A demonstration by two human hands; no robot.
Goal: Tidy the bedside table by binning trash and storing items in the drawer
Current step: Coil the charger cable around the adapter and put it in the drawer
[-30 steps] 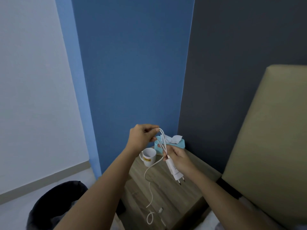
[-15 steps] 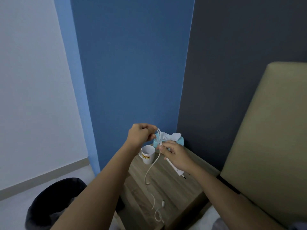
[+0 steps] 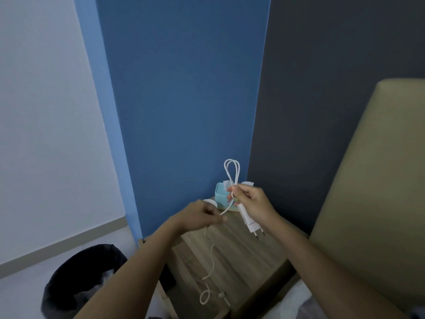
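Note:
My right hand (image 3: 253, 204) grips a white charger plug (image 3: 249, 223) and pinches two loops of its white cable (image 3: 232, 173) that stand up above my fingers. My left hand (image 3: 199, 217), lower and to the left, holds the same cable a short way along. The loose rest of the cable hangs down onto the wooden bedside table (image 3: 241, 256) and ends in a curl near its front edge. A white mug (image 3: 210, 201) is mostly hidden behind my left hand.
A teal tissue box (image 3: 221, 192) stands at the table's back corner against the blue wall. A black bin (image 3: 80, 279) with a dark liner sits on the floor to the left. A beige headboard (image 3: 368, 180) rises on the right.
My left hand let go of the loop top and dropped down-left along the cable. My right hand rose, now holding the loops upright with the plug.

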